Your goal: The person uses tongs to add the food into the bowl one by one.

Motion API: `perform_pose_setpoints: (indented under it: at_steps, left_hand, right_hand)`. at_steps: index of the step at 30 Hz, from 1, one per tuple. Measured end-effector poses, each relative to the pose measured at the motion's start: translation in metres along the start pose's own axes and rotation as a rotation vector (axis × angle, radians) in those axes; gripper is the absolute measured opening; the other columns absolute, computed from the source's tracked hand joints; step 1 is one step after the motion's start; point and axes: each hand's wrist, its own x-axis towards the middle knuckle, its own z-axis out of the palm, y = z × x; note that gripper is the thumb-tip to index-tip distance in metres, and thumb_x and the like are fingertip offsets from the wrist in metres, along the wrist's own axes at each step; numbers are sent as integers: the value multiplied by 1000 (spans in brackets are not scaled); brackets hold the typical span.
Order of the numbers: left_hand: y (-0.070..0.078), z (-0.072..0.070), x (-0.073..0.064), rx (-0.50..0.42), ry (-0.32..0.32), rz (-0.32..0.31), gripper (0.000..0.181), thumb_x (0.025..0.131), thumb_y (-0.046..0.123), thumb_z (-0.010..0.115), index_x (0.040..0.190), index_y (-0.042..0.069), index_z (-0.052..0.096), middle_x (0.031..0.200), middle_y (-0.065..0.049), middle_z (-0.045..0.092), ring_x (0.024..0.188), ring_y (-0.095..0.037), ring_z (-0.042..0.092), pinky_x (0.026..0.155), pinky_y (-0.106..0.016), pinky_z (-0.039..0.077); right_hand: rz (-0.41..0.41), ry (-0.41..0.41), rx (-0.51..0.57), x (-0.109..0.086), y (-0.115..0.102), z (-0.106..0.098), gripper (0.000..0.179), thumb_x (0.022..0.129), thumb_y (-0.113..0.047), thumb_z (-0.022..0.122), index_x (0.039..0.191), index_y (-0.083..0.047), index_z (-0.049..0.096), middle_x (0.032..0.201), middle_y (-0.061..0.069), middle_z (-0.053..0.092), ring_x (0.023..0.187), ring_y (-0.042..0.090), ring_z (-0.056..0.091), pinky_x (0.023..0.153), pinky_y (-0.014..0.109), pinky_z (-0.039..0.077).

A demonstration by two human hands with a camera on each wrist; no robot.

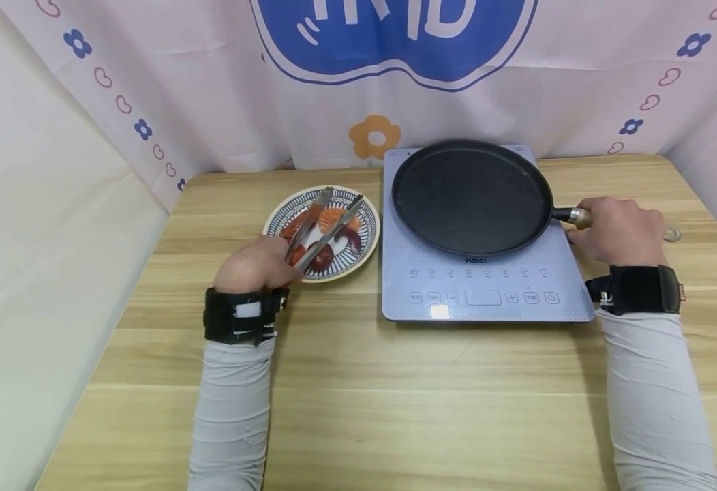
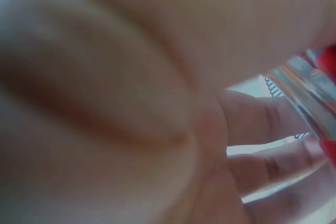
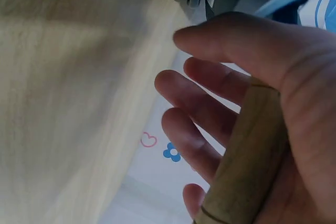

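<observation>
My left hand grips metal tongs, their two arms spread over the food on a patterned plate. Between the arms lies an orange slice with pale stripes; a dark red round piece and a curled reddish piece are near it. Red parts show on the tongs in the left wrist view, where the hand's base covers much of the picture. My right hand holds the wooden handle of a flat black pan, fingers bent around it.
Under the pan is a white induction cooktop with touch buttons along its front. All stands on a wood-grain table. A printed curtain hangs right behind the table's back edge, and pale cloth borders the left side.
</observation>
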Motion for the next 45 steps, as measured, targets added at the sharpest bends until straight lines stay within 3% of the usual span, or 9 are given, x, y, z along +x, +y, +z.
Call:
perform_pose_setpoints:
  at_steps: [6, 12, 24, 31, 38, 45]
  left_hand:
    - [-2, 0, -1, -10, 28, 48, 21, 96, 16, 68, 108, 0, 66, 98, -15, 68, 79, -24, 63, 67, -28, 52]
    - [-6, -1, -5, -42, 44, 69, 20, 98, 15, 64, 109, -1, 65, 98, -16, 67, 78, -23, 63, 65, -28, 52]
    - [-26, -6, -8, -139, 69, 119, 29, 106, 21, 54, 121, -4, 57, 99, -15, 64, 77, -23, 61, 63, -31, 52]
    - [-33, -8, -14, -127, 76, 118, 39, 108, 27, 53, 129, -6, 48, 105, -17, 60, 87, -27, 59, 68, -32, 51]
    - [-35, -9, -15, -141, 86, 148, 40, 109, 24, 53, 132, -8, 48, 107, -18, 64, 84, -24, 59, 67, -31, 50]
    - [-38, -10, -15, -212, 85, 184, 35, 111, 21, 49, 132, -7, 47, 94, -12, 60, 75, -19, 55, 63, -32, 48]
  right_hand:
    - [35, 7, -28, 2, -1, 2, 20, 91, -27, 74, 89, -7, 70, 74, 18, 68, 71, 45, 63, 61, 60, 40]
    - [48, -9, -48, 2, -2, 2, 21, 92, -27, 71, 92, -6, 70, 73, 18, 66, 72, 46, 61, 61, 59, 39]
    - [51, -17, -52, 3, -3, 2, 24, 92, -28, 72, 98, -5, 72, 78, 21, 69, 73, 46, 61, 62, 59, 40]
    - [53, -21, -58, 2, -3, 0, 25, 93, -29, 71, 100, -5, 71, 78, 22, 68, 73, 47, 61, 62, 59, 40]
    - [51, -26, -59, 0, -4, 0, 25, 93, -29, 72, 99, -5, 71, 78, 22, 68, 74, 47, 62, 62, 60, 40]
    - [49, -29, -61, 1, -5, -1, 23, 93, -29, 72, 96, -6, 70, 74, 18, 66, 72, 44, 60, 62, 58, 40]
